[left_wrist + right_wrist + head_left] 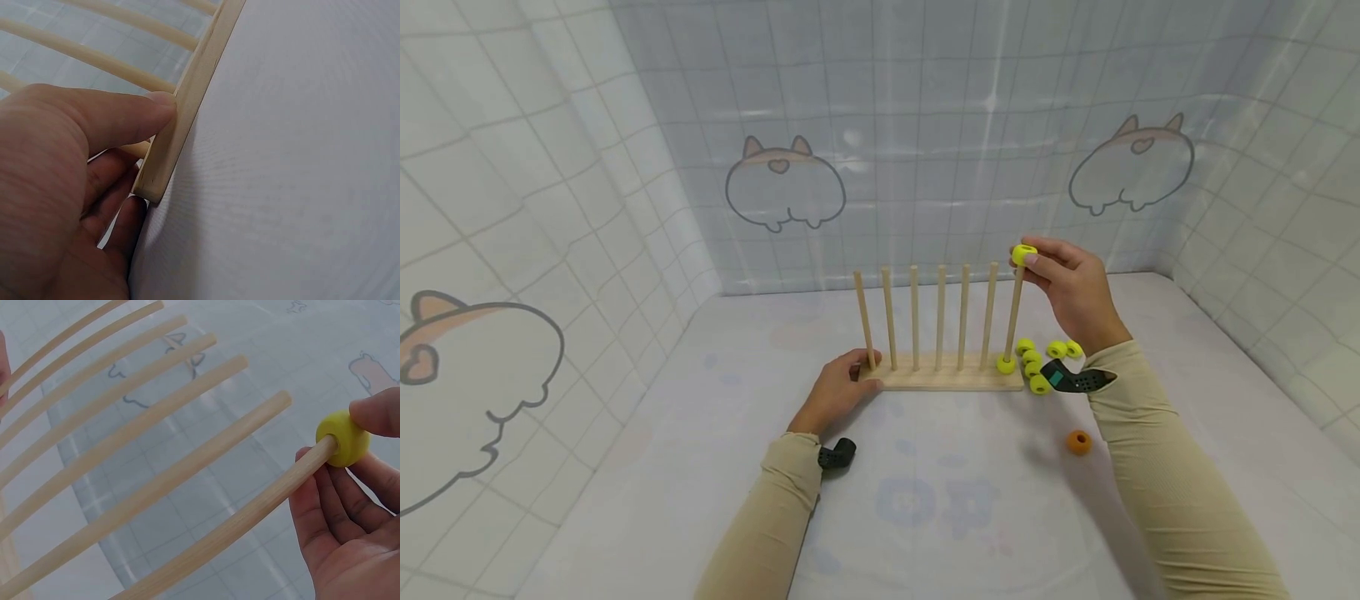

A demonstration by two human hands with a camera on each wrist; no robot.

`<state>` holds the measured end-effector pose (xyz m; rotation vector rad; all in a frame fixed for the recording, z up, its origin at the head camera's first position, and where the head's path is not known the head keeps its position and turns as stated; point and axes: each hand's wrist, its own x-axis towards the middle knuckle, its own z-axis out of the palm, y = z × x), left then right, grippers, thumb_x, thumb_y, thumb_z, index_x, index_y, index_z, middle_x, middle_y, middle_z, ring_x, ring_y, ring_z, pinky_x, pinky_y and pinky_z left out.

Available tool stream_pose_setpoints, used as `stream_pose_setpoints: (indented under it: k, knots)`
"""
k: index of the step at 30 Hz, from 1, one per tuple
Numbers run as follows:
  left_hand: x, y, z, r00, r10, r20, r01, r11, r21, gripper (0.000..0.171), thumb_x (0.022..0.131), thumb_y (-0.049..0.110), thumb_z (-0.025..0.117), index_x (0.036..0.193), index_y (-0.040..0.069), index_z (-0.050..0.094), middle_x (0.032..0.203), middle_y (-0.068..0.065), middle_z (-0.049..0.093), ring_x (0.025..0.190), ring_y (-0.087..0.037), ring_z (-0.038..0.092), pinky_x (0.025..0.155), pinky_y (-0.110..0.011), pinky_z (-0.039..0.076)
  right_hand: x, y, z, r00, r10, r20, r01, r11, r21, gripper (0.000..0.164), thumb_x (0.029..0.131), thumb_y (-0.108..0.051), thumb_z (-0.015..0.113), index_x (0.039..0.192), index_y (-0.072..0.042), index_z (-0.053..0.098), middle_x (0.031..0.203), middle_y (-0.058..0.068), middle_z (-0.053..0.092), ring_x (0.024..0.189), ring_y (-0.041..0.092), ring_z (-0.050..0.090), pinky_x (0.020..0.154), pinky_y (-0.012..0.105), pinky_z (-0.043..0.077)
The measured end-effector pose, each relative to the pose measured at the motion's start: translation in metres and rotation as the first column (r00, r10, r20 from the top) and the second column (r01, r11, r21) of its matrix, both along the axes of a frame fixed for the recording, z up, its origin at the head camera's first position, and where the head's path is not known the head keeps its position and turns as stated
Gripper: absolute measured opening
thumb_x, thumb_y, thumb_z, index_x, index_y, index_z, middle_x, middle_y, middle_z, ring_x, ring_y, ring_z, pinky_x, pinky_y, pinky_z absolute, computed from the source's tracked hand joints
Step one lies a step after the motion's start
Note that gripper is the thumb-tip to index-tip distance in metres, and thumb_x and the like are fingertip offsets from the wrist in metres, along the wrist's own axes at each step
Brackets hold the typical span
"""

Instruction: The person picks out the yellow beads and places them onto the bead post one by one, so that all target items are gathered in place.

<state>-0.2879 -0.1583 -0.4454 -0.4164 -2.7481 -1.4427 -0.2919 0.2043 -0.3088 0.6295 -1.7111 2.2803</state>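
- Yellow bead (1021, 257), head view: at the top of the right-end peg (1014, 308), pinched between the thumb and fingers of the right hand (1081, 293).
- Head view: peg is one of seven in a row on the wooden rack (947, 382); the rack's flat base rests on the white cloth (925, 458).
- Head view: lower bead (1006, 366), also yellow, sits at the foot of that same peg. Other six pegs bare.
- Head view: left hand (835, 390) at the rack's left end, thumb in front, fingers behind, gripping the base.
- Head view: loose beads (1032, 367), yellow, on the cloth just beside the rack's right end, some partly behind the right wrist device. Orange bead (1078, 442) nearer the person, apart from these.
- Left wrist view: thumb pressed on the base's edge, fingers round behind the end; hand closed to about the wood's thickness. Fingertips partly hidden.
- Right wrist view: peg's tip goes into the bead's hole. Thumb on one side of the bead, a finger on the other; hand closed only to the bead's width, remaining fingers loosely bent beside the peg.
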Motion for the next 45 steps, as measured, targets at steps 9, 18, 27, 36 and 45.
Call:
stream_pose_setpoints:
  k: [9,18,27,36,45]
  knots:
    - [-0.0001,0.0000,0.0008,1.000,-0.005,-0.005,0.005,1.000,-0.002,0.038,0.089,0.017,0.076,0.126,0.018,0.066,0.132,-0.002,0.062,0.116,-0.026,0.061,0.100,-0.045,0.045,-0.0009,-0.0002,-0.0021,1.000,-0.012,-0.005,0.012,0.999,0.036,0.035,0.096,-0.008,0.067,0.128,0.006,0.061,0.123,0.021,0.062,0.110,0.024,0.063,0.095,0.027,0.050]
    - [0.0005,0.0005,0.0018,1.000,-0.010,0.005,0.010,1.000,0.007,0.038,0.090,0.017,0.075,0.126,0.017,0.066,0.132,-0.001,0.062,0.115,-0.024,0.061,0.099,-0.044,0.046,0.0004,-0.0004,-0.0021,1.000,-0.022,-0.003,0.022,0.998,0.051,0.035,0.097,-0.007,0.067,0.128,0.006,0.061,0.120,0.015,0.064,0.113,0.029,0.062,0.095,0.027,0.050]
    - [0.0008,0.0005,0.0022,1.000,-0.010,0.011,0.010,1.000,0.013,0.037,0.089,0.018,0.075,0.126,0.018,0.066,0.131,0.000,0.063,0.115,-0.023,0.061,0.099,-0.043,0.045,0.0009,0.0006,-0.0040,0.998,-0.055,0.006,0.054,0.994,0.096,0.036,0.096,-0.011,0.069,0.128,0.004,0.062,0.120,0.014,0.065,0.111,0.027,0.062,0.092,0.026,0.051]
    - [-0.0004,-0.0003,0.0008,1.000,-0.005,0.018,0.004,1.000,0.012,0.038,0.089,0.017,0.075,0.126,0.019,0.066,0.132,0.000,0.062,0.115,-0.023,0.061,0.100,-0.044,0.045,0.0014,0.0024,-0.0067,0.997,-0.076,-0.010,0.077,0.986,0.146,0.033,0.096,-0.011,0.069,0.126,0.002,0.064,0.117,0.010,0.066,0.103,0.021,0.063,0.088,0.026,0.053]
    - [-0.0017,-0.0010,0.0003,1.000,-0.010,0.015,0.010,1.000,0.008,0.038,0.089,0.018,0.075,0.126,0.018,0.066,0.131,0.000,0.062,0.114,-0.022,0.061,0.100,-0.043,0.045,0.0010,0.0046,-0.0099,0.996,-0.082,-0.021,0.085,0.981,0.172,0.037,0.096,-0.013,0.069,0.125,0.010,0.062,0.118,0.013,0.067,0.106,0.021,0.064,0.089,0.026,0.053]
